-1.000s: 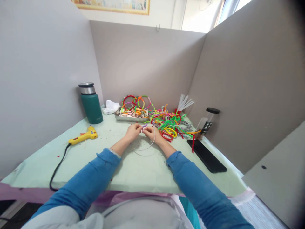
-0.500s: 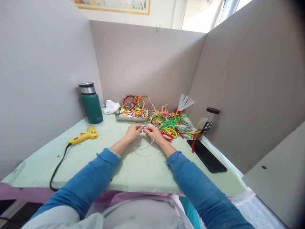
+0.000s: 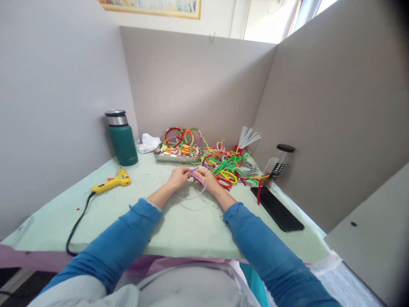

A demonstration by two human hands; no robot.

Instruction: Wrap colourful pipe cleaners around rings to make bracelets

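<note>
My left hand (image 3: 179, 178) and my right hand (image 3: 209, 182) are close together above the middle of the table, fingers pinched. Between them is a fuzzy purple pipe cleaner (image 3: 197, 178), bent at the left fingertips, its free end slanting down across the right fingers. A thin pale grey cord (image 3: 202, 192) curves out from the right hand and loops down below both hands. Where cord and pipe cleaner meet is hidden by my fingers. Just beyond my right hand lies a tangled pile of coloured pipe cleaners (image 3: 228, 163).
A metal tray (image 3: 177, 160) holds small scraps, with coloured rings standing behind. To the left are a yellow glue gun (image 3: 111, 182) with a black cord, a green bottle (image 3: 123, 145) and white tissue (image 3: 148, 143). On the right are a black phone (image 3: 277, 209) and a clear bottle (image 3: 278, 164).
The purple pipe cleaner has swung round, so that a longer piece now shows across my right fingers. Both hands have stayed almost in place.
</note>
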